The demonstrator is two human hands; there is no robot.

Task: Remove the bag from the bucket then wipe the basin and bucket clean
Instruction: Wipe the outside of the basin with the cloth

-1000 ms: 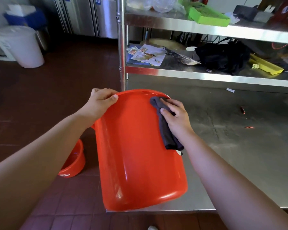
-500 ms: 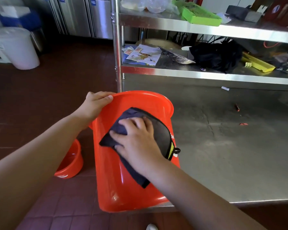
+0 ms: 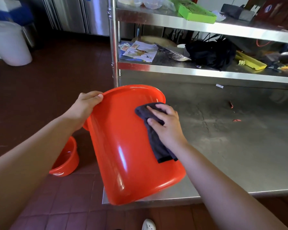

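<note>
Standing at the far left on the red tile floor (image 3: 48, 100) is a white bin (image 3: 10, 45). Nearer, low on the floor, sits a small red basin (image 3: 66, 161), partly hidden behind the left forearm. The left hand (image 3: 83, 107) grips the rim of the red bucket (image 3: 126, 155), its fingers (image 3: 93, 97) curled close together over the edge with the thumb on the outer side. The bucket lies tilted on its side at the front corner of the steel bench (image 3: 239, 146), its mouth turned away and its base jutting past the bench edge. The right hand (image 3: 166, 125) presses a dark cloth (image 3: 156, 143) flat against the bucket's outer wall near the rim, fingers slightly spread over it, and the cloth's loose end trails down the wall beneath the wrist. Behind the bench, a steel shelf (image 3: 173, 68) carries papers (image 3: 140, 51), a black bag (image 3: 209, 53) and a yellow tool (image 3: 251, 61).
</note>
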